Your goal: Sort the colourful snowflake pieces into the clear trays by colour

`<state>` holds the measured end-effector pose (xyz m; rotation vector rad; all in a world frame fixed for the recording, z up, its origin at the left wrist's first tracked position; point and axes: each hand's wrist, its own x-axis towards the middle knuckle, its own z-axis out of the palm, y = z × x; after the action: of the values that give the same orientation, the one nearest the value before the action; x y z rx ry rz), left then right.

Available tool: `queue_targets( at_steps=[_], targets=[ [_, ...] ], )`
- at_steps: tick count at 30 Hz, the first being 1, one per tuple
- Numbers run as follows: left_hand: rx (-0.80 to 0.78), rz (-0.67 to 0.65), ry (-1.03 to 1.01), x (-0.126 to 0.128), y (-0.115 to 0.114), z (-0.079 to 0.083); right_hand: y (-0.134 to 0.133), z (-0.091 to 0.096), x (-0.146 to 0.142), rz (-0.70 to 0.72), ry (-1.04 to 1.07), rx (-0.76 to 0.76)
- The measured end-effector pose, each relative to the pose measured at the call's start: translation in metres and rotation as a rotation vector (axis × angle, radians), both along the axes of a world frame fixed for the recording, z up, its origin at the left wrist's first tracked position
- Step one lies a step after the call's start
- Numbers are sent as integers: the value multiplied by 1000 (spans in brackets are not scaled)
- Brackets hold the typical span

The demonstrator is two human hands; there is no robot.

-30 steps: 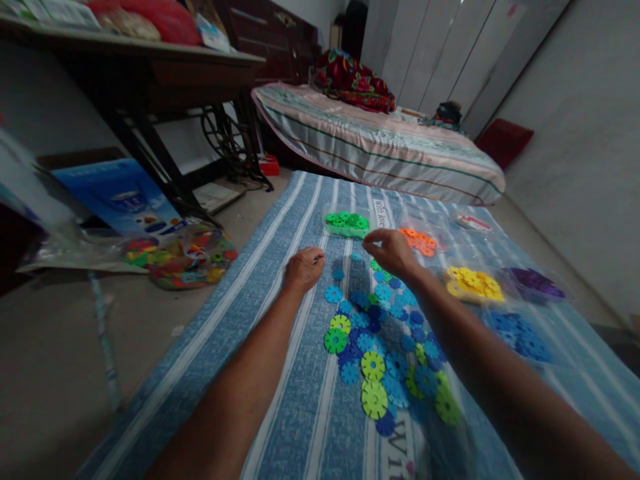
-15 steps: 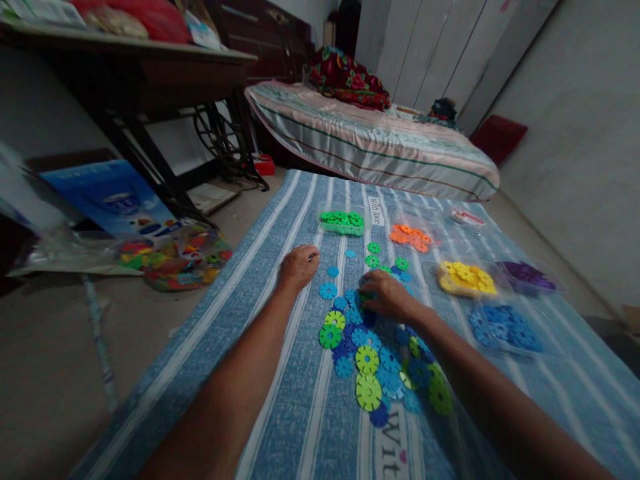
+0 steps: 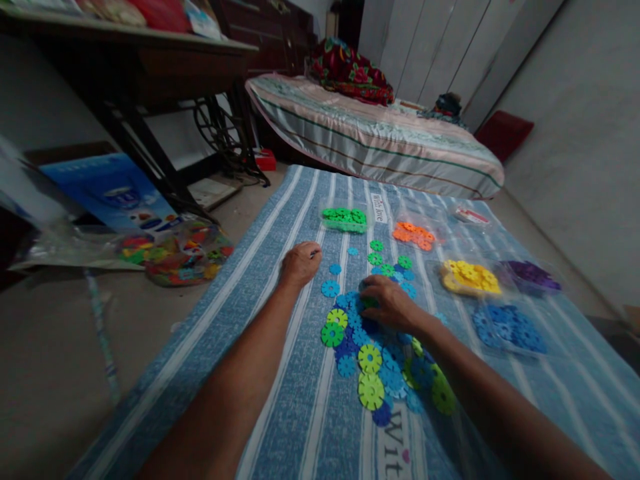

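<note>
My left hand (image 3: 302,263) rests curled on the striped cloth, left of the loose discs; a small dark spot shows at its fingers, and I cannot make out what they hold. Over the pile, my right hand (image 3: 391,303) has fingers and thumb bent around a green notched disc (image 3: 369,302), partly hidden by the fingers. Beneath and in front of it lie blue notched discs (image 3: 359,335), mixed with lime discs (image 3: 371,391) and another green disc (image 3: 332,334). Several small green discs (image 3: 375,259) lie beyond the right hand. Its forearm covers part of the pile.
Clear plastic boxes hold green pieces (image 3: 345,219), orange pieces (image 3: 414,235), yellow pieces (image 3: 470,277), purple pieces (image 3: 531,275) and blue pieces (image 3: 510,328). A bag of colourful pieces (image 3: 187,257) is on the floor at left, near a sewing-machine table (image 3: 150,40). A bed (image 3: 375,133) stands behind.
The view has shifted slightly. My right hand stays over the pile, with a little more of the green disc showing between its fingers. My left hand keeps its place on the cloth.
</note>
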<state>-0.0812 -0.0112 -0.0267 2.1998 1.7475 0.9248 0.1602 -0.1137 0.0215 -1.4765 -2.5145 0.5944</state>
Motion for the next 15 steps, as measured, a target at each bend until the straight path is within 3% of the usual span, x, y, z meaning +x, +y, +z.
queue_targets(
  at_steps=[6, 15],
  targets=[
    [-20, -2, -15, 1, 0, 1, 10, 9, 4, -91, 102, -90],
    [-13, -11, -33, 0, -1, -1, 32, 23, 10, -148, -54, -98]
  ],
)
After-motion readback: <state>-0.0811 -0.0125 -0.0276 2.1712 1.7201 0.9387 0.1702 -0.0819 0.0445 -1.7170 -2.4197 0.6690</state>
